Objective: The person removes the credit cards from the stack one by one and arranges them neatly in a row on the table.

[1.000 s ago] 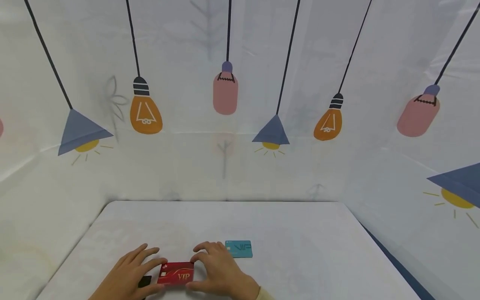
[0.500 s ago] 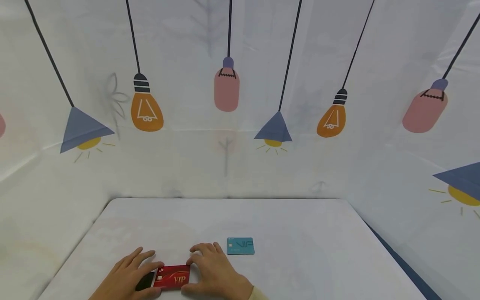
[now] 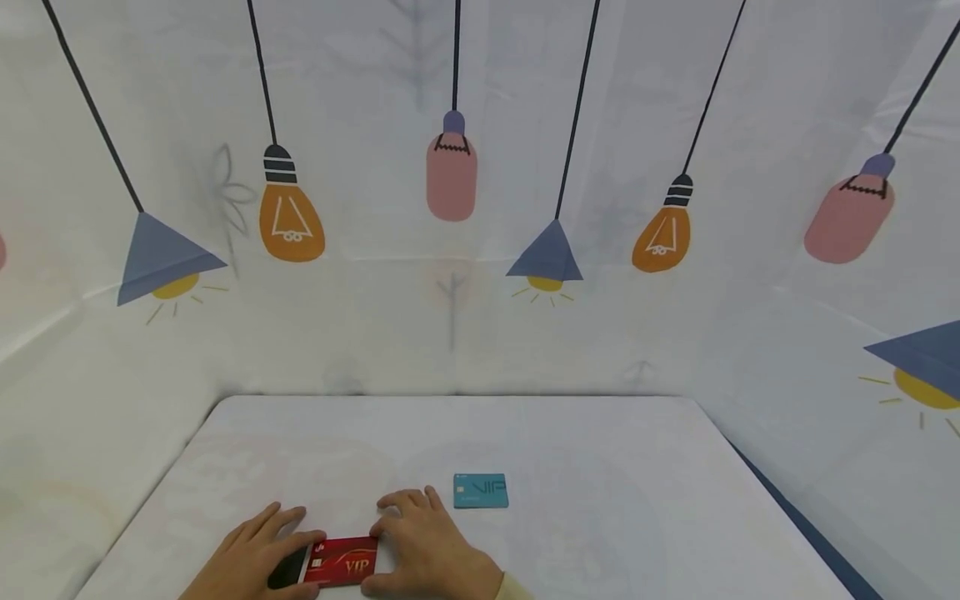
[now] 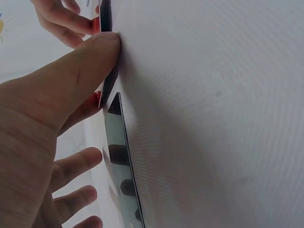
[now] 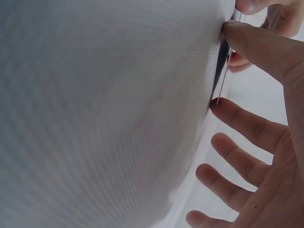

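Note:
A red card (image 3: 341, 562) with gold "VIP" lettering lies low in the head view, between both hands. My left hand (image 3: 255, 557) pinches its left end, thumb on the near edge and index finger on the far edge. My right hand (image 3: 435, 548) pinches the right end the same way. The other fingers of both hands are spread. Partly hidden under my left hand, a dark glossy flat piece (image 3: 288, 570) meets the red card's left end. In the left wrist view this dark piece (image 4: 118, 137) mirrors the fingers. The right wrist view shows the red card's thin edge (image 5: 222, 85) close over the table.
A teal card (image 3: 481, 491) marked "VIP" lies on the white table (image 3: 600, 500), beyond my right hand. White fabric (image 3: 375, 333) printed with hanging lamps rises behind the table and along its sides.
Both hands have shifted the red card a little left and nearer to me, toward the dark piece. The teal card stays in place on the table.

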Demonstrator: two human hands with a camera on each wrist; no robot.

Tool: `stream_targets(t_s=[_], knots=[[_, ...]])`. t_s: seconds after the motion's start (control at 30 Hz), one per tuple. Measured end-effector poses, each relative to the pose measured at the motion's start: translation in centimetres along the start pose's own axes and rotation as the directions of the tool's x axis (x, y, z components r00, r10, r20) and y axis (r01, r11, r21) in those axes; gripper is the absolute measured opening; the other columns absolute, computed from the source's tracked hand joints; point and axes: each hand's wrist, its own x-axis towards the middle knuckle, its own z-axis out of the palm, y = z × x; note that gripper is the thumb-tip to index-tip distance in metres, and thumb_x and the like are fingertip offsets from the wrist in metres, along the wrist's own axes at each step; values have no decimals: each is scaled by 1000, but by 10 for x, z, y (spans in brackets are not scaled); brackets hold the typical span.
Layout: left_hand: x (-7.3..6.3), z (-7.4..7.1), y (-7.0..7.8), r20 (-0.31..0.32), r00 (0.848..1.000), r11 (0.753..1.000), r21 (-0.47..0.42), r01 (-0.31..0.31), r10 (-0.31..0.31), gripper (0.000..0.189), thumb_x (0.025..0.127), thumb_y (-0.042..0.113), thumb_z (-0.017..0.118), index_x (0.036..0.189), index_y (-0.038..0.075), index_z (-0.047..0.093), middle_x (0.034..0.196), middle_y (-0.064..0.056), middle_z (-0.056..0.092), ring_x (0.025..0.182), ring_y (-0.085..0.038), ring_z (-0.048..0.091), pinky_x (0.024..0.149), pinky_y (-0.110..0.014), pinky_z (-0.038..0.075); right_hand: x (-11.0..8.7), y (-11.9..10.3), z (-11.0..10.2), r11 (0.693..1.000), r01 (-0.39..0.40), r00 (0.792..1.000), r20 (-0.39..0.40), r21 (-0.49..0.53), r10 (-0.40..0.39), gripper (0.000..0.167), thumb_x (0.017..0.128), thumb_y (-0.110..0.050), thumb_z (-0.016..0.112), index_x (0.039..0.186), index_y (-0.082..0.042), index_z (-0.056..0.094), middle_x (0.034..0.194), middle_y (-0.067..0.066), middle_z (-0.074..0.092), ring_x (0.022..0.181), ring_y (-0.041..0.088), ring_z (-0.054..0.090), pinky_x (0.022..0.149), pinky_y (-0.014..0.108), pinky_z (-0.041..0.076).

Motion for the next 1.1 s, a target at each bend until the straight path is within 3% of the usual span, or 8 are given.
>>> stream_targets(t_s=[0.33,0.7,1.1], knots=[[2,-1,1,35,999,999,34,31,-32,71,71,81,67,123,32,71,134,-5,62,129,-47,49,97,-75,41,-1,1,1,999,36,999,-10,0,-36,47,83,-68,70,121,-40,67,141,-16,51,130,11,44,113,54,38],[2,-1,-2,-6,1000,1000,21,-13,14,71,69,80,70,120,30,72,130,-6,64,125,-49,52,92,-75,44,-3,0,1,1000,25,1000,-4,-7,-25,53,82,-69,70,126,-41,64,142,-17,50,130,12,44,113,50,38],[3,-4,1,0,1000,1000,16,-3,3,71,68,79,72,119,29,71,129,-5,64,123,-48,54,93,-74,44,-3,0,0,999,36,999,-3,-6,-36,51,84,-67,69,127,-40,64,141,-16,51,130,11,43,113,48,39]])
